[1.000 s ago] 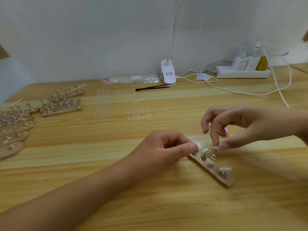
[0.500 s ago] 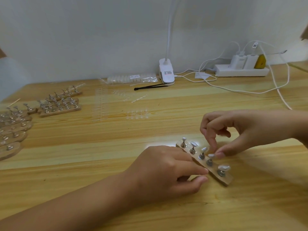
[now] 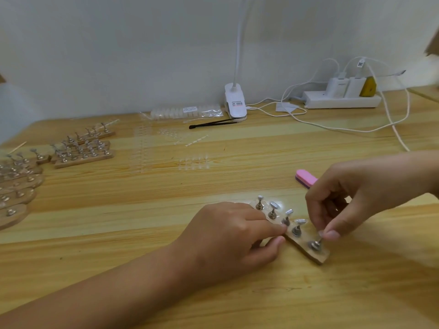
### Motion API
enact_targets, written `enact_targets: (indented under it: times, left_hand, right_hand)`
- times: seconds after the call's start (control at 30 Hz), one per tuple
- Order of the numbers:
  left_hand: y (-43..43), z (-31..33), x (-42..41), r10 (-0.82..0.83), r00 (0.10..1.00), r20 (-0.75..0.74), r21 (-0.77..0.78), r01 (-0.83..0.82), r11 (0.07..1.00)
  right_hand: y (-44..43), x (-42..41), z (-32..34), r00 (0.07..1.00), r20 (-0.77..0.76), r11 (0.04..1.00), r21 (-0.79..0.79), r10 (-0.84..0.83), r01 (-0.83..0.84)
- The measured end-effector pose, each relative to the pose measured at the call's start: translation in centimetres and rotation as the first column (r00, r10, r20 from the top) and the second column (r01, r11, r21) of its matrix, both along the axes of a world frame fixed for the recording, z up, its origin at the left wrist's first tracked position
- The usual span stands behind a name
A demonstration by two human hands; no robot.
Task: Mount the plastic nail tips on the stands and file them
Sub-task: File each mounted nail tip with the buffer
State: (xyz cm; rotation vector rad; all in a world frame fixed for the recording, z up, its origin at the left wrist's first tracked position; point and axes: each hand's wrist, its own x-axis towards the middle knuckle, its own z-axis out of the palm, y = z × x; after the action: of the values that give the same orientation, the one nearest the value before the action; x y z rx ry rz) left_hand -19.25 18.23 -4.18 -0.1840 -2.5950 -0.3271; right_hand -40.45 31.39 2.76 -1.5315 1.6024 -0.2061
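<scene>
A small wooden base (image 3: 319, 257) with several metal nail stands lies on the table in front of me. My left hand (image 3: 234, 236) pinches its near-left edge between thumb and forefinger. My right hand (image 3: 351, 198) pinches the clear nail tip (image 3: 321, 233) on top of the nearest stand (image 3: 314, 244). Three other stands carry clear tips, such as the one on the stand beside it (image 3: 299, 221). The farthest stand (image 3: 260, 202) looks bare. A pink nail file (image 3: 305, 178) lies just behind my right hand.
Several more wooden bases with stands (image 3: 80, 148) sit at the far left. Clear strips of nail tips (image 3: 193, 162) and a bag of them (image 3: 185, 111) lie mid-table. Black tweezers (image 3: 211, 124), a white clip lamp (image 3: 235, 103) and a power strip (image 3: 342, 100) with cables line the wall.
My left hand slid down from the base's far end to grip its near-left side. My right hand moved from the fourth stand to the nearest one. The pink file came into view.
</scene>
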Motion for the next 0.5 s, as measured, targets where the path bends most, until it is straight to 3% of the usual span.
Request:
enact_targets:
  times: [0.17,0.27,0.4,0.5]
  left_hand:
    - [-0.1,-0.2,0.0,-0.01,1.0,-0.007,-0.002,0.01,1.0]
    - [-0.4,-0.1,0.0,0.007,1.0,-0.023,0.161,-0.003,0.987]
    - [-1.1,0.6,0.0,0.002,1.0,-0.019,0.585,0.009,0.811]
    - [-1.6,0.9,-0.3,0.029,0.998,0.055,0.764,-0.061,0.642]
  right_hand:
    - [0.1,-0.7,0.0,0.992,0.099,0.997,-0.019,0.075,-0.074]
    - [0.0,-0.8,0.0,0.967,0.228,0.986,-0.149,0.11,-0.077]
    - [-0.7,0.4,-0.4,0.925,0.368,0.949,-0.314,0.091,0.032]
    - [-1.3,1.2,-1.1,0.89,0.456,0.911,-0.36,-0.016,0.201]
